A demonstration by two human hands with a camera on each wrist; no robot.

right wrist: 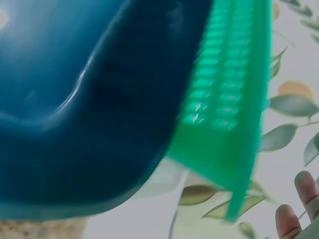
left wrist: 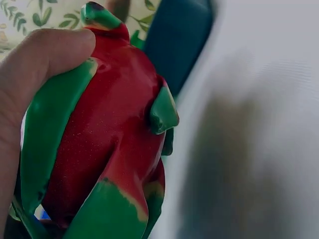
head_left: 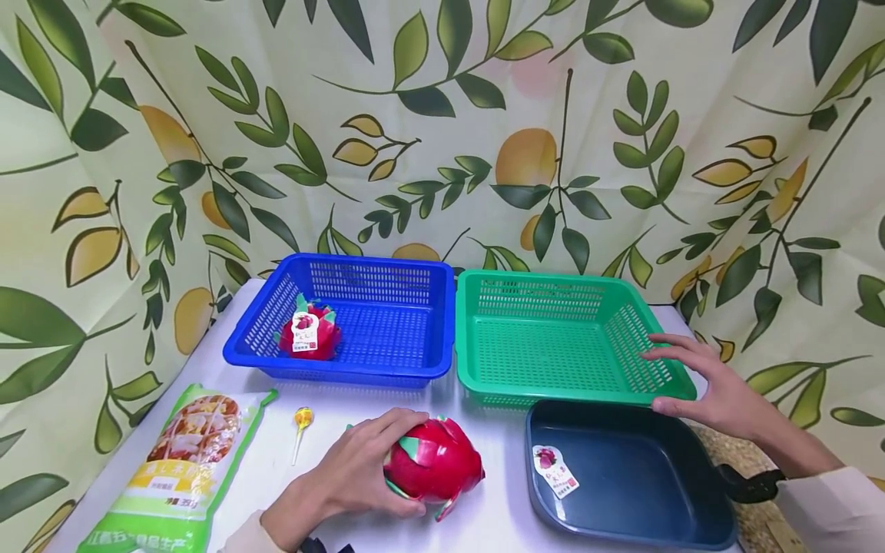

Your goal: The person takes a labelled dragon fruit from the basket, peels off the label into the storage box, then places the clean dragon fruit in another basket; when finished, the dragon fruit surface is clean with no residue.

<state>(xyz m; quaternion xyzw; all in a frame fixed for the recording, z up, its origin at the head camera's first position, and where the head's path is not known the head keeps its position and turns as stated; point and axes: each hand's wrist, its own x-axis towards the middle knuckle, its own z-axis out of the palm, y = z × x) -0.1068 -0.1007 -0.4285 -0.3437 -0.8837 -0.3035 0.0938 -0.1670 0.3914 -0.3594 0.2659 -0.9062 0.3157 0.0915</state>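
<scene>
A red dragon fruit with green-tipped scales (head_left: pixel 439 465) is in my left hand (head_left: pixel 362 465), low over the front middle of the table. In the left wrist view the thumb presses along the dragon fruit's (left wrist: pixel 109 114) side; the other fingers are hidden behind it. My right hand (head_left: pixel 712 384) is spread at the green basket's (head_left: pixel 574 392) right front corner, holding nothing. Whether it touches the rim I cannot tell. Below that hand lies a dark blue pan (head_left: pixel 622 476) with a label (head_left: pixel 555 471) on its left wall. Another dragon fruit (head_left: pixel 325 338), labelled, sits in the blue basket (head_left: pixel 346 372).
A green food packet (head_left: pixel 187 461) lies along the table's left side, with a yellow lollipop (head_left: pixel 302 418) to its right. Leaf-patterned cloth (head_left: pixel 442 138) hangs behind the baskets. Beyond the table's right edge shows a speckled brown surface (head_left: pixel 736 476).
</scene>
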